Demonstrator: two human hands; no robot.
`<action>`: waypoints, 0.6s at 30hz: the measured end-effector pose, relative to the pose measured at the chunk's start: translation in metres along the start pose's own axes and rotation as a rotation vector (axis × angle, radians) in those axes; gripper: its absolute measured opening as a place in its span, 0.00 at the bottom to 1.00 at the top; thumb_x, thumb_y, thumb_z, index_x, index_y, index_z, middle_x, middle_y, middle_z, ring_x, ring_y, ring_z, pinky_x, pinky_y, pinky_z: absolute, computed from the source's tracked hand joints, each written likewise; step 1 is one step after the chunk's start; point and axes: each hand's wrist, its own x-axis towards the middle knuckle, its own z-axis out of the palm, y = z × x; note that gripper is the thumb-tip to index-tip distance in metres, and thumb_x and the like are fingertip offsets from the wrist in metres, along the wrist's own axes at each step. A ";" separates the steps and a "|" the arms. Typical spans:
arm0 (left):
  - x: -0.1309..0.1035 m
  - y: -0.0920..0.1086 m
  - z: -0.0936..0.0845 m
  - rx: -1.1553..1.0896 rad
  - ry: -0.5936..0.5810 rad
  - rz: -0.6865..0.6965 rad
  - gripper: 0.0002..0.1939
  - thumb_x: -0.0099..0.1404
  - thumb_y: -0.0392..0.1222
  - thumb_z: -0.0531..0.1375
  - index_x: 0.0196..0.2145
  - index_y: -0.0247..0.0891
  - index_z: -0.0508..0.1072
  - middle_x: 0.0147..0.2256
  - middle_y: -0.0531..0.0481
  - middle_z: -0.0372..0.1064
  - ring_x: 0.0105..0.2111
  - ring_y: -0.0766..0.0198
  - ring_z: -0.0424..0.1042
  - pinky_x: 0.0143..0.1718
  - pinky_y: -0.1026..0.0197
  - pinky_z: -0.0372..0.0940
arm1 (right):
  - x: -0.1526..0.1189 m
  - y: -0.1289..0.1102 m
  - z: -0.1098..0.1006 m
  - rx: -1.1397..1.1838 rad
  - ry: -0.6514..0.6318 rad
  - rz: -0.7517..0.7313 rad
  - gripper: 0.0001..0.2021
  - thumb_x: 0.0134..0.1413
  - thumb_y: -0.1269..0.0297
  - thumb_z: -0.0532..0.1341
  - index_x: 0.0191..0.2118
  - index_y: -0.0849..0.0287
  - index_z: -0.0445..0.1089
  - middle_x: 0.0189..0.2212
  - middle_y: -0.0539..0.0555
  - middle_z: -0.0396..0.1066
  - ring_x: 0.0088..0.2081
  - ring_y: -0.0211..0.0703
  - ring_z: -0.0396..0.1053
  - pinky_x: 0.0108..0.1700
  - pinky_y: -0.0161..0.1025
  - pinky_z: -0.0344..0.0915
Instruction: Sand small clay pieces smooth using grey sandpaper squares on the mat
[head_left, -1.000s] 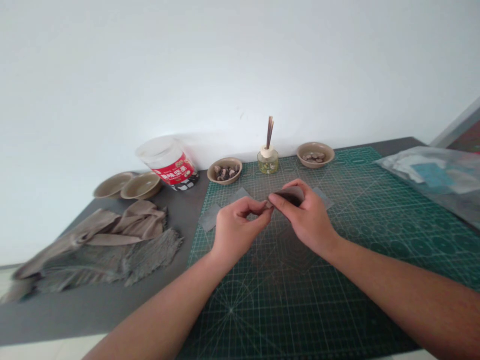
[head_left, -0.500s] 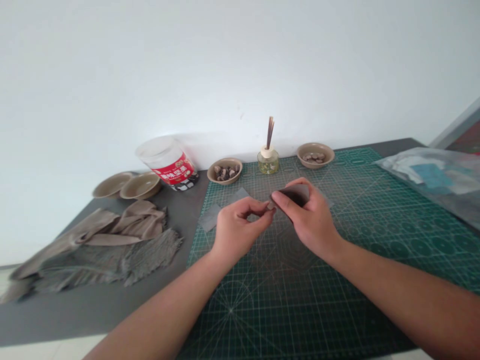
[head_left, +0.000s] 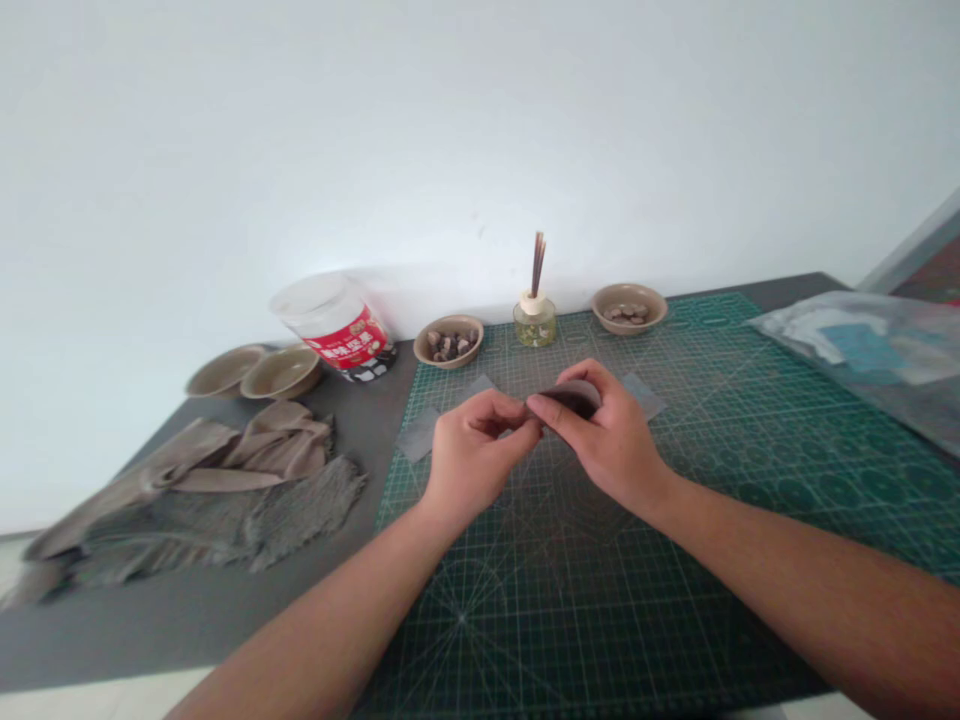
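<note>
Above the green cutting mat (head_left: 600,620), my two hands meet at the fingertips. My right hand (head_left: 616,440) grips a dark, curved sheet of what looks like sandpaper (head_left: 577,398), its thumb pressing at the left end. The fingers of my left hand (head_left: 480,445) are closed in a pinch against that end, on a small brown piece now mostly hidden by fingers and sheet. Thin grey square sheets lie on the mat behind the hands, one on the left (head_left: 418,434) and another on the right (head_left: 643,396).
One bowl (head_left: 450,360) holds rough brown chunks; another (head_left: 630,325) holds flatter, rounded pieces. A reed diffuser (head_left: 535,325) stands between them. Leftward are a red-labelled plastic tub (head_left: 349,340), two bowls (head_left: 281,375) and a crumpled cloth (head_left: 225,500). A clear plastic bag (head_left: 870,345) lies right.
My right hand and its curved sheet have shifted slightly left, closer over the left fingertips. The small brown piece, visible before, is now largely covered.
</note>
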 end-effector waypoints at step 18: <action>0.005 -0.006 0.003 -0.251 -0.136 0.117 0.13 0.58 0.29 0.66 0.29 0.39 0.64 0.31 0.51 0.75 0.32 0.64 0.76 0.35 0.61 0.70 | 0.009 0.007 0.003 0.362 -0.095 0.226 0.15 0.56 0.51 0.68 0.31 0.56 0.70 0.24 0.46 0.68 0.24 0.36 0.62 0.28 0.37 0.60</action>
